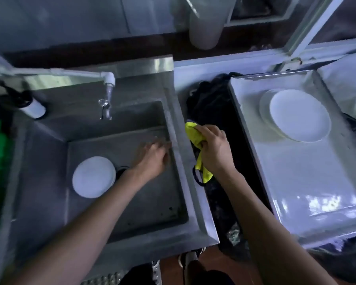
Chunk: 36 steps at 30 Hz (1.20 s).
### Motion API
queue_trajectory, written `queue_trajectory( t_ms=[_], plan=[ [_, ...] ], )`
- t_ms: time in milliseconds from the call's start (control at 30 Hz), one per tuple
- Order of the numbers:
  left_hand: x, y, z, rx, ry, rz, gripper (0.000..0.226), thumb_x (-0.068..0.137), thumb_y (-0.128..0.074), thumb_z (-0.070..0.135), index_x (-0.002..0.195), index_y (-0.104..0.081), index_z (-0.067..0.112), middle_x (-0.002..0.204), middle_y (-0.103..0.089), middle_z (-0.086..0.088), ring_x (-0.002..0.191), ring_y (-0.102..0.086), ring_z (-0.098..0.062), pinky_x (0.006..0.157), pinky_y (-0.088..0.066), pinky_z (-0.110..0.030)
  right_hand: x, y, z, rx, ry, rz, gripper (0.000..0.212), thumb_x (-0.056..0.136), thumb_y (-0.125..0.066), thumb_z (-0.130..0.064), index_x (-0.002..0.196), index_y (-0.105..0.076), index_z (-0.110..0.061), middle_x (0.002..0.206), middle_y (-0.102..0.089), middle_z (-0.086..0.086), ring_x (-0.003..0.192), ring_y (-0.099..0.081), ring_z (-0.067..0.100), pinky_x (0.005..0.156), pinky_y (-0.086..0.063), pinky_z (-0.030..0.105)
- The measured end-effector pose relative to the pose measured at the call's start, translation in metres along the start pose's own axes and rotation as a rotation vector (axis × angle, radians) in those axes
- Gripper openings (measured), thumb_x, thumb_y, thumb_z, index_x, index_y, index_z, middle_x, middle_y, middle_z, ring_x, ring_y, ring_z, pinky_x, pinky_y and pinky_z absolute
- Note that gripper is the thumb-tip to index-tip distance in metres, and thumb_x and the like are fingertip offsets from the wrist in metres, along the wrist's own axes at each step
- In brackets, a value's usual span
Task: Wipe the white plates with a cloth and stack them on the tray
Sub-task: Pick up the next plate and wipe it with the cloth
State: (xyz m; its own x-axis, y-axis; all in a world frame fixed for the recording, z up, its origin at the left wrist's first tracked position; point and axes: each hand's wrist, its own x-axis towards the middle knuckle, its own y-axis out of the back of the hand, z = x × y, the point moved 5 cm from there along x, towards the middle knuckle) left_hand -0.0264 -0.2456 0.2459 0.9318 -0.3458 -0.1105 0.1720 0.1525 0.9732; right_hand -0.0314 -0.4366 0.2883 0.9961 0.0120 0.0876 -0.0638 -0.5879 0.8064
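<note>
A small stack of white plates [299, 115] sits on the metal tray [308, 182], seemingly finished; one plate [94, 176] waits in the sink [132, 192]. The right hand [214, 147] grips the yellow cloth [194, 134] bunched between sink and tray, while the left hand [150, 159], fingers loosely spread and empty, hovers blurred over the basin.
</note>
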Motion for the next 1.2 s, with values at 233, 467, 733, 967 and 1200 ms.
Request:
queue_trajectory(
  t_ms=[233, 467, 733, 967, 1200],
  plan=[
    [-0.077, -0.013, -0.137, -0.053, 0.199, -0.005, 0.042, 0.092, -0.052, 0.017, 0.133, -0.060, 0.016, 0.124, -0.067, -0.007, 0.114, -0.061, -0.033, 0.087, -0.052, -0.044, 0.010, -0.115, -0.101, -0.007, 0.158, -0.198, 0.067, 0.074, -0.047, 0.009, 0.134, -0.061, -0.020, 0.126, -0.059, 0.007, 0.109, -0.051, 0.038, 0.089, -0.047, 0.052],
    [-0.140, -0.058, -0.256, -0.151, 0.436, -0.080, 0.045, 0.096, -0.054, 0.021, 0.141, -0.056, 0.021, 0.119, -0.071, -0.012, 0.110, -0.065, -0.034, 0.087, -0.054, -0.043, 0.004, -0.226, -0.168, -0.078, 0.216, -0.393, 0.071, 0.074, -0.047, 0.012, 0.134, -0.060, -0.022, 0.128, -0.057, 0.003, 0.107, -0.050, 0.034, 0.088, -0.048, 0.053],
    [-0.179, -0.120, -0.339, -0.275, 0.633, -0.107, 0.046, 0.103, -0.048, 0.027, 0.149, -0.048, 0.026, 0.149, -0.054, 0.004, 0.137, -0.049, -0.019, 0.107, -0.043, -0.038, 0.003, -0.316, -0.195, -0.081, 0.224, -0.489, 0.070, 0.075, -0.048, 0.014, 0.133, -0.062, -0.023, 0.129, -0.058, 0.005, 0.109, -0.050, 0.034, 0.090, -0.049, 0.052],
    [-0.190, -0.177, -0.393, -0.429, 0.872, -0.061, 0.046, 0.103, -0.049, 0.028, 0.149, -0.047, 0.025, 0.145, -0.059, 0.001, 0.131, -0.057, -0.023, 0.104, -0.049, -0.044, 0.007, -0.380, -0.195, -0.033, 0.245, -0.560, 0.065, 0.074, -0.040, -0.004, 0.133, -0.062, -0.022, 0.131, -0.059, 0.005, 0.113, -0.049, 0.036, 0.092, -0.048, 0.053],
    [-0.192, -0.224, -0.413, -0.703, 1.176, 0.100, 0.042, 0.095, -0.054, 0.015, 0.136, -0.060, 0.020, 0.130, -0.069, -0.006, 0.119, -0.064, -0.029, 0.092, -0.058, -0.050, 0.017, -0.430, -0.178, 0.018, 0.276, -0.622, 0.062, 0.082, -0.048, 0.011, 0.132, -0.064, -0.022, 0.129, -0.060, 0.007, 0.114, -0.053, 0.039, 0.091, -0.049, 0.050]
  ],
)
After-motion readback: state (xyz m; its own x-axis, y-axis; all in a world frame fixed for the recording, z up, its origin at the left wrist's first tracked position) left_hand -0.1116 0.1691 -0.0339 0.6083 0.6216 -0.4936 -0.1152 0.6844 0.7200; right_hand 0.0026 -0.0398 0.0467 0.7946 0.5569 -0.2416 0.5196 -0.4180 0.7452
